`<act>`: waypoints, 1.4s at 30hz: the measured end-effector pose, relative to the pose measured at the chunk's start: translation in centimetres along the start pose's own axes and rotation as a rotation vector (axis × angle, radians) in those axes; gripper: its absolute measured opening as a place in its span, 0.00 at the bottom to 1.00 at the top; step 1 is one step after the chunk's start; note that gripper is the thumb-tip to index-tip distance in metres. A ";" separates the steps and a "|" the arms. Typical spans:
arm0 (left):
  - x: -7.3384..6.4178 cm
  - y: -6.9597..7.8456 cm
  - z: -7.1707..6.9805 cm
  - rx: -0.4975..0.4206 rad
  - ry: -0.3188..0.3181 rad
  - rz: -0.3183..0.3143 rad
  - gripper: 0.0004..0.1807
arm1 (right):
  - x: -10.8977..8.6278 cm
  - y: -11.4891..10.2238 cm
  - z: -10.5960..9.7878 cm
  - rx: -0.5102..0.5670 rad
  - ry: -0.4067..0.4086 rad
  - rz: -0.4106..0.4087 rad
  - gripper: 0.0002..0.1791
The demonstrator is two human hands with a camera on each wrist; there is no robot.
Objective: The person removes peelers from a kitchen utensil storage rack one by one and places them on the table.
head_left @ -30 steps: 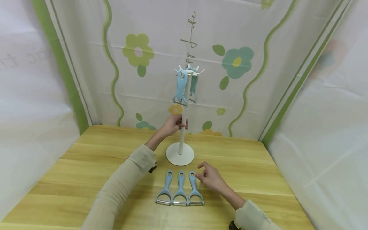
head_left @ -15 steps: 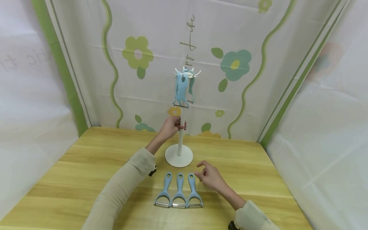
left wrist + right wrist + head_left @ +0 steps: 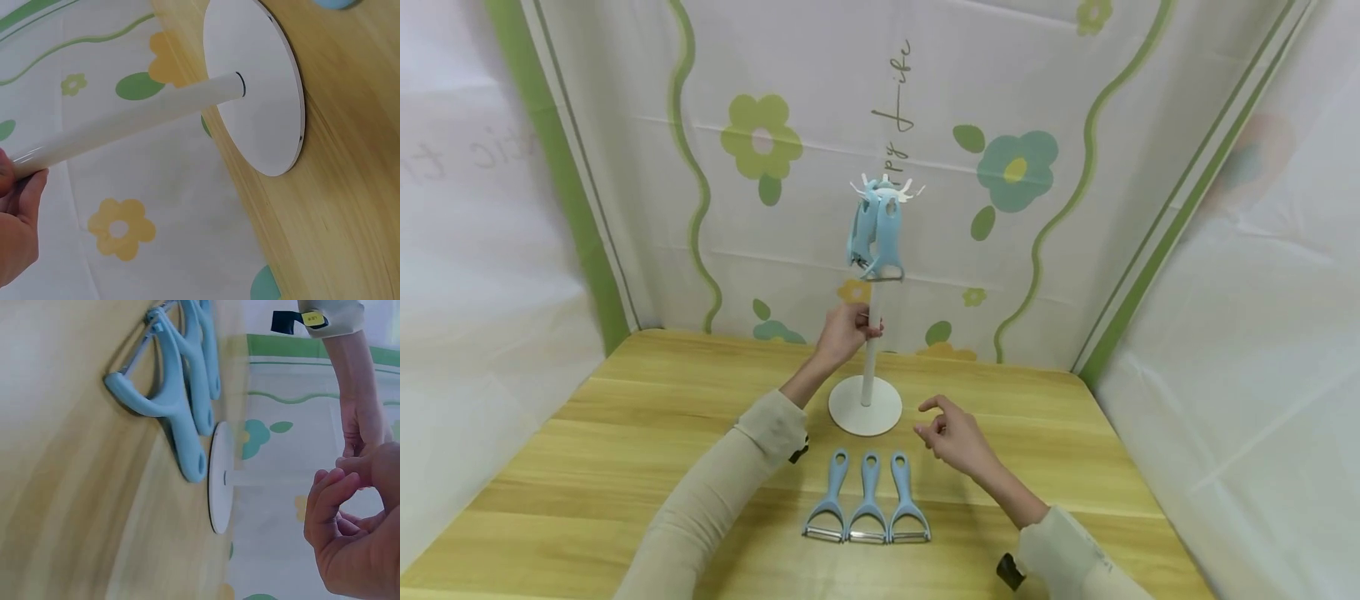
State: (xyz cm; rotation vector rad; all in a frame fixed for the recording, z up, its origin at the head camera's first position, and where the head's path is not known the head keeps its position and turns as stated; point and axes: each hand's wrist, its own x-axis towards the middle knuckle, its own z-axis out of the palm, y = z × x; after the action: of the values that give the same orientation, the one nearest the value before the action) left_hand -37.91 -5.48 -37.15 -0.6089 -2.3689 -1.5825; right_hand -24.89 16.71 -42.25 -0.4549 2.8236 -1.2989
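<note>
A white stand (image 3: 870,367) with a round base and a ring of hooks (image 3: 891,193) rises near the back of the table. My left hand (image 3: 842,333) grips its pole about midway up; in the left wrist view the fingers (image 3: 31,194) bend around the pole (image 3: 137,122). Light blue Y-shaped peelers (image 3: 889,233) hang from the hooks, overlapping one another. In front of the base, three more blue peelers (image 3: 870,483) lie side by side, blades toward me. To the right, my right hand (image 3: 958,437) hovers with loosely bent fingers and holds nothing.
The wooden table (image 3: 647,417) ends at a white curtain (image 3: 820,242) printed with flowers just behind the stand. Further white curtains (image 3: 1247,375) enclose the left and right sides.
The stand's top has turned, carrying the front hanging peeler rightward while others come round at the left. My right hand has lifted slightly away from the lying peelers.
</note>
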 end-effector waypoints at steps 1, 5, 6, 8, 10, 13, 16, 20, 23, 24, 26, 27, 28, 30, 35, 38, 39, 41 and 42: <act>-0.1 0.0 0.0 0.010 0.006 0.004 0.10 | 0.1 -0.1 -0.1 0.003 0.005 -0.003 0.16; -0.2 0.1 0.1 0.053 0.029 0.020 0.08 | 0.8 -0.9 -0.9 0.024 0.036 -0.004 0.16; -0.3 0.1 0.1 0.060 0.030 0.024 0.07 | 1.1 -1.1 -1.1 0.031 0.048 -0.006 0.16; -0.3 0.1 0.1 0.079 0.030 0.029 0.07 | 1.6 -1.8 -1.7 0.050 0.071 -0.008 0.16; -0.2 0.0 0.1 0.096 0.022 0.027 0.07 | 2.1 -2.5 -2.3 0.071 0.099 -0.022 0.16; -0.1 0.0 -0.1 0.134 -0.007 0.032 0.08 | 3.0 -3.5 -3.0 0.113 0.142 -0.044 0.15; 0.1 0.1 -0.4 0.199 -0.054 0.051 0.07 | 3.9 -4.3 -3.5 0.147 0.185 -0.078 0.14; 0.3 0.2 -0.5 0.285 -0.103 0.096 0.06 | 4.7 -5.2 -3.8 0.160 0.247 -0.121 0.13; 0.4 0.2 -0.5 0.303 -0.117 0.121 0.06 | 5.2 -6.1 -3.9 0.171 0.297 -0.153 0.12; 0.3 0.2 -0.5 0.303 -0.118 0.125 0.06 | 5.4 -6.4 -3.9 0.175 0.311 -0.168 0.13; 0.3 0.2 -0.5 0.301 -0.120 0.130 0.06 | 5.8 -7.0 -4.1 0.198 0.339 -0.198 0.13; 0.3 0.3 -0.6 0.301 -0.121 0.128 0.06 | 6.0 -7.4 -4.1 0.215 0.352 -0.217 0.13; 0.3 0.3 -0.6 0.301 -0.121 0.125 0.06 | 6.2 -7.7 -4.2 0.229 0.366 -0.236 0.13; 0.4 0.4 -0.7 0.300 -0.124 0.123 0.06 | 6.7 -8.4 -4.4 0.259 0.396 -0.272 0.14; 0.5 0.6 -0.8 0.306 -0.138 0.118 0.08 | 7.6 -10.0 -4.9 0.313 0.438 -0.310 0.15; 0.4 0.6 -0.8 0.315 -0.142 0.117 0.06 | 8.0 -10.8 -5.1 0.335 0.440 -0.314 0.16; 0.4 0.6 -0.8 0.315 -0.141 0.121 0.06 | 8.2 -11.0 -5.2 0.347 0.441 -0.317 0.17; 0.3 0.5 -0.9 0.316 -0.140 0.127 0.04 | 8.5 -11.5 -5.4 0.362 0.447 -0.328 0.18; 0.3 0.5 -0.9 0.314 -0.139 0.129 0.04 | 8.7 -11.7 -5.5 0.366 0.447 -0.330 0.19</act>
State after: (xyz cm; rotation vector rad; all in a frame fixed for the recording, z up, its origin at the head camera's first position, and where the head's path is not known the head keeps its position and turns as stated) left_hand -37.98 -6.04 -36.23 -0.8034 -2.5472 -1.1162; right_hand -30.81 11.29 -28.88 -0.7152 2.8044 -2.1783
